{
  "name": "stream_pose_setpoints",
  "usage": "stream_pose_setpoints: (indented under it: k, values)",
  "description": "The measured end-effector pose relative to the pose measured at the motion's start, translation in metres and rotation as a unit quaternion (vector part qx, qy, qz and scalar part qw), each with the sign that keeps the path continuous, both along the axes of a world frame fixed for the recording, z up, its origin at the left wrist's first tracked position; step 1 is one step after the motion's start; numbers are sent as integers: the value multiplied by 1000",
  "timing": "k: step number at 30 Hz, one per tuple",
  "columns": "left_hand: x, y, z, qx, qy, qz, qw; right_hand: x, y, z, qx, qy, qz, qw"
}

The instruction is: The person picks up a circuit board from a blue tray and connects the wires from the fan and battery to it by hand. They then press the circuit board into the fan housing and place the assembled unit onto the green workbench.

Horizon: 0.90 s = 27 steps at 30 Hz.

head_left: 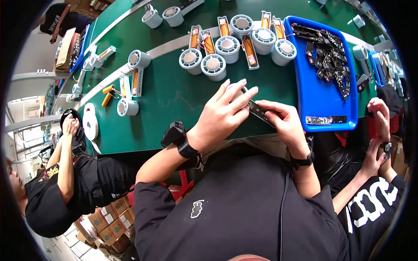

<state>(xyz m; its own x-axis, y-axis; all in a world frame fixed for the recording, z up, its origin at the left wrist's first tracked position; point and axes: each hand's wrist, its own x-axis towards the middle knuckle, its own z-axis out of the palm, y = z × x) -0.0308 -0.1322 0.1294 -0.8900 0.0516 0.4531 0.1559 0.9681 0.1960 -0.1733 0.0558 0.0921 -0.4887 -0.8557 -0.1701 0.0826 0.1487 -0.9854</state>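
My left hand (222, 114) is wrapped over a white round-headed unit (235, 91), fingers bent across it, so most of it is hidden. A narrow black circuit board strip (260, 113) slants from beneath those fingers down to my right hand (285, 124). My right thumb and fingers pinch the strip near its lower end. Whether the strip is seated in the unit's handle or only lies against it, I cannot tell. Just beyond my hands stand several similar white round units (213, 65), with open handles (250, 52) showing orange cells and thin wires.
A blue tray (305, 93) at the right holds a heap of black circuit boards (328, 56). Left on the green table (174, 113) lie more white units (127, 107), loose orange cells (106, 96) and a white tape roll (90, 122). Co-workers sit on both sides.
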Motion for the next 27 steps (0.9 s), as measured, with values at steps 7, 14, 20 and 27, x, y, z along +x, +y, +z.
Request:
stream_pose_setpoints:
  k: [7,14,20,27]
  values:
    - [-3,-7,4,-33,9,-79,996,1,5,-10,-56,-14,47,997]
    - [22,-47,80,-49,160,92,982,8,12,-23,-239,-48,-46,969]
    - [6,-162,97,-181,169,177,952,0,10,-22,-167,18,-17,986]
    - [-2,-186,96,-236,192,207,930,0,12,-12,-131,30,-24,991]
